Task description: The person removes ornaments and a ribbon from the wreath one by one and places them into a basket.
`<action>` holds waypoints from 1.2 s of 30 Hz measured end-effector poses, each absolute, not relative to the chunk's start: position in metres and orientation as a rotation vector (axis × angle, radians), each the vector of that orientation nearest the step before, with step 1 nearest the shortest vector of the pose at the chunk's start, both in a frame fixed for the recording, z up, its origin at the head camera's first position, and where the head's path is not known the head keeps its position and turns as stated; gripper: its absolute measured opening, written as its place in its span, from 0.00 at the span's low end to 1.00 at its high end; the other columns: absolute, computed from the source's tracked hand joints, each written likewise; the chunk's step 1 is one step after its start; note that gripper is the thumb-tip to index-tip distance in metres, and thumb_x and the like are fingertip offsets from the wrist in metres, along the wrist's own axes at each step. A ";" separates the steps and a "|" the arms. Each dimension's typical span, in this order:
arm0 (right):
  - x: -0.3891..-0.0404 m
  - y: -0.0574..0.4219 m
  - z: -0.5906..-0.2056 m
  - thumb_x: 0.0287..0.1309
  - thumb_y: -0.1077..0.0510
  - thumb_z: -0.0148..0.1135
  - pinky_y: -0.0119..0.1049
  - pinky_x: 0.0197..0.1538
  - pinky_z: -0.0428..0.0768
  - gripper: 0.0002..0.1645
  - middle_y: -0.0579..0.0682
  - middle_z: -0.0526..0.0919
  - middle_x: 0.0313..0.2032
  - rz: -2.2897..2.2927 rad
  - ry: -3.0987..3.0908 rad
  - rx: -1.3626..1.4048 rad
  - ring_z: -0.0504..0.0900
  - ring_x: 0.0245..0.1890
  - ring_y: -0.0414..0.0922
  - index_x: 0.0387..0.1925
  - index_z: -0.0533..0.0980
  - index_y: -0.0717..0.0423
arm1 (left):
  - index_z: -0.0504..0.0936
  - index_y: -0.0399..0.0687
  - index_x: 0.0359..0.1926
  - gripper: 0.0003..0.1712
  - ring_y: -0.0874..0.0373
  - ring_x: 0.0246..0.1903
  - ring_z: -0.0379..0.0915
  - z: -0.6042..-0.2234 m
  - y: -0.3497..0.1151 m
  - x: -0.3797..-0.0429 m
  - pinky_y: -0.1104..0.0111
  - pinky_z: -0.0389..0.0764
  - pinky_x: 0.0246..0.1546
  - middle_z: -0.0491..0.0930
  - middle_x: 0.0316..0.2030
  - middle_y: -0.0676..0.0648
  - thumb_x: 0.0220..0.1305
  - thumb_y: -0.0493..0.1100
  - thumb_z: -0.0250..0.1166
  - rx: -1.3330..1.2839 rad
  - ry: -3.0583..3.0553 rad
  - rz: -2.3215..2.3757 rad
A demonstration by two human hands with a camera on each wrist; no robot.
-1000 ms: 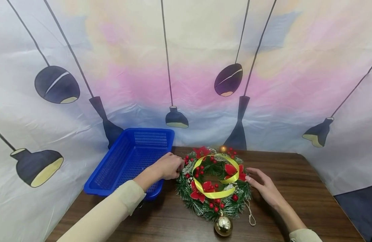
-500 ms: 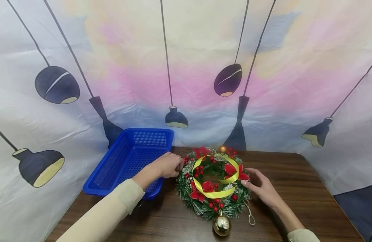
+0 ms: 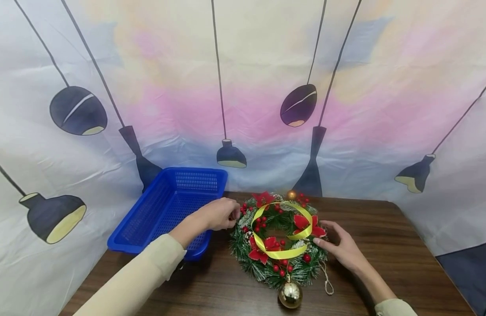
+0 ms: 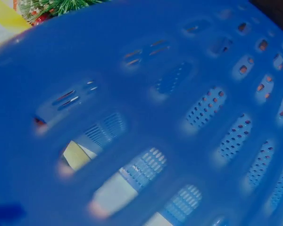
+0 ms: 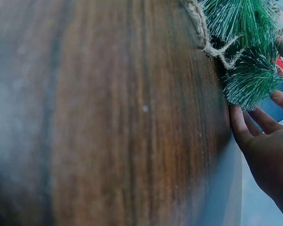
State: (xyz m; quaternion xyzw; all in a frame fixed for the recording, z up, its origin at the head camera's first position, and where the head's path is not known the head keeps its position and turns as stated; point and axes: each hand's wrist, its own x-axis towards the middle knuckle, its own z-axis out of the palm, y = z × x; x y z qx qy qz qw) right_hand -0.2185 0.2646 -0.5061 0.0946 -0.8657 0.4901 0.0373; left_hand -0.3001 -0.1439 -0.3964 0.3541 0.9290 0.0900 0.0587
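A green Christmas wreath (image 3: pixel 262 267) lies on the wooden table, dressed with red poinsettias, berries and frosted sprigs. A loosely curled yellow ribbon (image 3: pixel 282 253) rests on top. At its front edge hangs a shiny gold bauble (image 3: pixel 290 294). My left hand (image 3: pixel 219 213) has curled fingers at the wreath's left edge and seems to pinch its greenery; the fingertips are partly hidden. On the opposite side, my right hand (image 3: pixel 343 248) touches the rim with extended, spread fingers, thumb nearer the front. The right wrist view shows this hand (image 5: pixel 271 150) against the green needles.
A blue perforated plastic basket (image 3: pixel 124 245) stands left of the wreath, under my left forearm; its slotted wall (image 4: pixel 146 103) fills the left wrist view. A twine loop (image 3: pixel 327 281) trails onto the table (image 3: pixel 401 263). A lamp-printed cloth (image 3: pixel 259 109) hangs behind.
My right thumb has shifted left over the wreath's rim, and the left fingers have loosened slightly. The bauble has swung a little left. The wreath and basket stay nearly in place.
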 end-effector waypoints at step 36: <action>-0.220 0.266 -0.509 0.69 0.42 0.70 0.68 0.66 0.72 0.42 0.64 0.73 0.71 1.451 -2.705 0.285 0.71 0.70 0.67 0.76 0.67 0.56 | 0.86 0.47 0.43 0.07 0.54 0.41 0.83 -0.318 -0.177 -0.277 0.57 0.85 0.47 0.84 0.38 0.55 0.65 0.38 0.74 1.101 2.956 0.789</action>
